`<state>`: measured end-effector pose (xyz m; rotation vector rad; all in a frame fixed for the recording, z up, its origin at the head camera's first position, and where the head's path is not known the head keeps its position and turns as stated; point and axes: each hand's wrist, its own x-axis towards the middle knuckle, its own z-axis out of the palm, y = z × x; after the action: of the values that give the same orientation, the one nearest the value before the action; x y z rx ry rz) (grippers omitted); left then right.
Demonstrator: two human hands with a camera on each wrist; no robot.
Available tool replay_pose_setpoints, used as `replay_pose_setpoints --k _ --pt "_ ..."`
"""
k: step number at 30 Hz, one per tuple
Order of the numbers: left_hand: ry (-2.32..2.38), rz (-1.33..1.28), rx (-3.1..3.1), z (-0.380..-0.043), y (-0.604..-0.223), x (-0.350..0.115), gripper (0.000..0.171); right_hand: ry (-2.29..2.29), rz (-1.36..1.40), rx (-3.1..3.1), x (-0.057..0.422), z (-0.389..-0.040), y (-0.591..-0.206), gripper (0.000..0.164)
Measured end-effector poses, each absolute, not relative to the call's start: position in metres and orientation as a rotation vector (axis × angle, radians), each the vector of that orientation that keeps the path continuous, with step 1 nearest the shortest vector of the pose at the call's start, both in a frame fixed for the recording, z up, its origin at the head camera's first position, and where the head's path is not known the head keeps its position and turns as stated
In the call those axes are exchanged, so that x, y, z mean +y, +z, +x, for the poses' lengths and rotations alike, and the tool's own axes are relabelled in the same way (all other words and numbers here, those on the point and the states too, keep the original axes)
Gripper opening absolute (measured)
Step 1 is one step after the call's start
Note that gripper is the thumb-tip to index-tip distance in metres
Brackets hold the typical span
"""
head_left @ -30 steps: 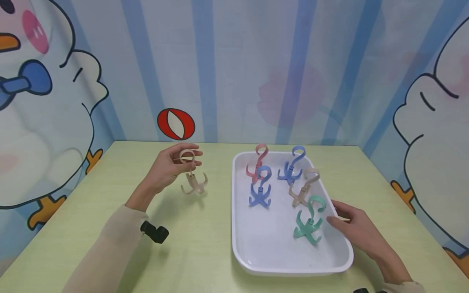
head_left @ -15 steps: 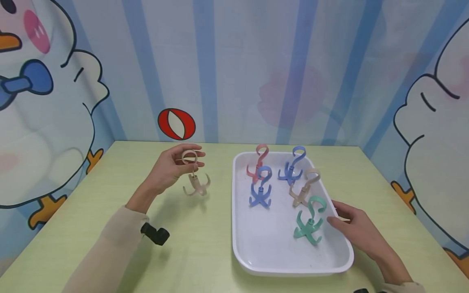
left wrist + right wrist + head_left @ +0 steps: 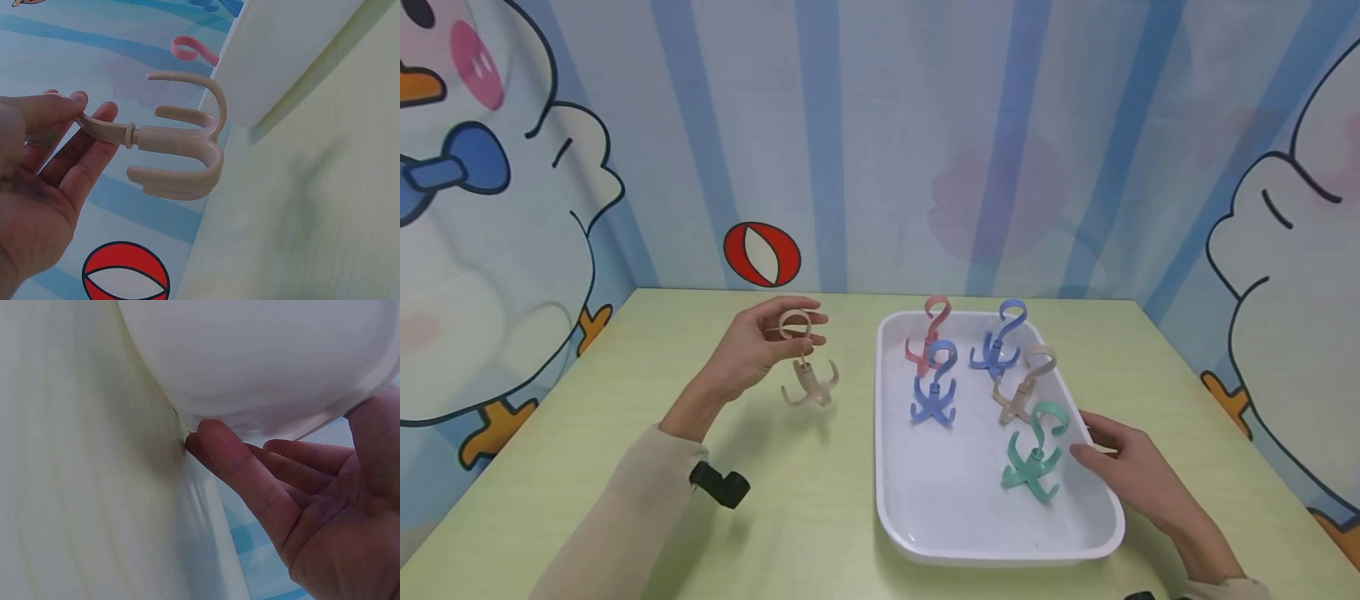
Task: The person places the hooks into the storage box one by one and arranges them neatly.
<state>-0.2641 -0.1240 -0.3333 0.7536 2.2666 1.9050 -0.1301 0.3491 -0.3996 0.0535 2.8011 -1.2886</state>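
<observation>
My left hand (image 3: pixel 752 342) pinches a beige swivel hook hanger (image 3: pixel 811 387) by its curved top hook, between thumb and fingertips. Its upturned prongs hang over the table, left of the white plastic tray (image 3: pixel 940 500). In the left wrist view the hanger's prongs (image 3: pixel 181 181) lie sideways across the view, with the table below. My right hand (image 3: pixel 1131 471) holds the tray's right side, thumb over the rim and fingers along the outer wall (image 3: pixel 250 369). Inside the tray stand a green hanger (image 3: pixel 1030 467), a second beige one (image 3: pixel 1018 396), two blue ones (image 3: pixel 932 404) and a pink one (image 3: pixel 925 354).
The pale green table (image 3: pixel 805 517) reaches back to a striped blue wall cloth (image 3: pixel 887 150) with printed cartoon figures. The tray stands right of the middle, its hangers grouped toward the back and right side. A black wrist camera (image 3: pixel 720 485) juts from the left sleeve.
My left hand has drifted slightly to the right and a little lower with the beige hanger. The right hand, the tray and its hangers have stayed in place.
</observation>
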Motion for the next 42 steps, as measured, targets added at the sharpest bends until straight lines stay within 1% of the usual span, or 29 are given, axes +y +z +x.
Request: replay_pose_setpoints --k 8,32,42 --pt "1.896 0.766 2.261 -0.258 -0.329 -0.119 0.050 -1.280 0.063 2.800 0.349 -0.130 -0.400 0.065" --pt "1.928 0.892 2.157 -0.242 -0.319 -0.102 0.050 -1.281 0.067 2.795 0.350 -0.130 -0.400 0.066" --pt "1.932 0.885 2.126 -0.235 -0.313 -0.092 0.049 -1.279 0.063 2.801 0.350 -0.130 -0.401 0.065"
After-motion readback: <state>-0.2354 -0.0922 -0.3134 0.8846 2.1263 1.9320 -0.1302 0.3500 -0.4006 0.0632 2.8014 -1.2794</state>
